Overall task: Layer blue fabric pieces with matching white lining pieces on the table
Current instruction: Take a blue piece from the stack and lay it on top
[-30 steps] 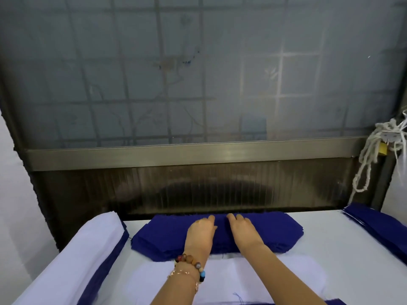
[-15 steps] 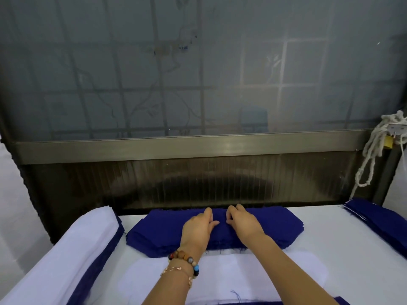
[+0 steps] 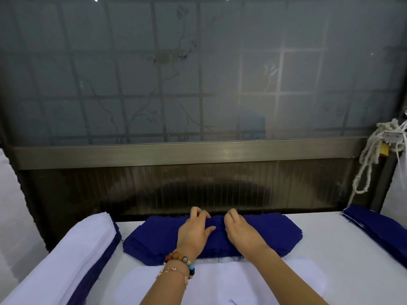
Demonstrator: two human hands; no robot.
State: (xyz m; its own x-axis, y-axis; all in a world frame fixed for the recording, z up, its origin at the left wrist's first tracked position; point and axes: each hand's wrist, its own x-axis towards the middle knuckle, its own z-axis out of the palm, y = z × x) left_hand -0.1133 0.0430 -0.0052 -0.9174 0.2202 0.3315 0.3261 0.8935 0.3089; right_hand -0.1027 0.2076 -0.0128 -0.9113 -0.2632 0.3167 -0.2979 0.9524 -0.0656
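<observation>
Hands point(image 3: 195, 233) point(image 3: 242, 234) pinch blue stack point(image 3: 154, 237); white pile point(image 3: 72, 249) left, rope point(image 3: 370, 159) right.

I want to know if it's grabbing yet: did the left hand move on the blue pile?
Yes, slightly. The left hand slid away from the person: its fingers now curl over the far edge of the blue stack.

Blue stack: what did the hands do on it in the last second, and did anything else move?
The left hand and right hand lay flat side by side on the blue stack; now their fingers are curled at its far edge, slightly apart. Whether they pinch a top piece is unclear. The stack, the white lining piece in front and the white pile at left stayed put.
</observation>
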